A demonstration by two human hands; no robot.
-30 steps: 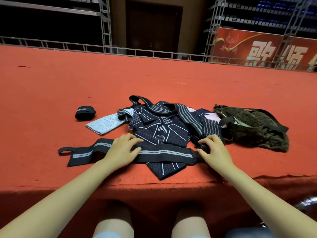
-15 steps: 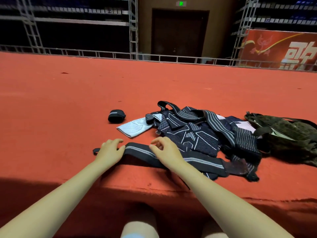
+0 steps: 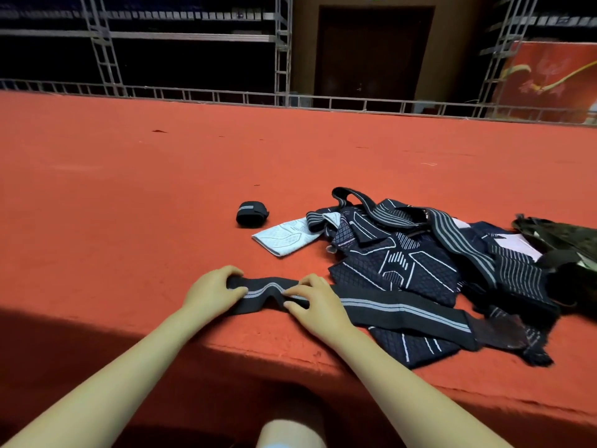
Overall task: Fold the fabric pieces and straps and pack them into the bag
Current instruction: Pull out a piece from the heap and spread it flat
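Pinching one striped strap (image 3: 400, 310), left hand (image 3: 211, 294) and right hand (image 3: 315, 305); one rolled strap (image 3: 252, 214) apart.

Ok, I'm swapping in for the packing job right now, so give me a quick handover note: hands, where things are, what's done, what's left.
Left hand: grips the left end of the black grey-striped strap near the red stage edge.
Right hand: fingers press and pinch the same strap just beside it; the strap humps up between the hands.
Done: one rolled strap sits apart, further back.
Left: finish this strap, then the white fabric piece, the navy patterned garment and the striped straps draped on it.
Camouflage bag lies at far right, partly out of view; whether anything is packed can't be told.
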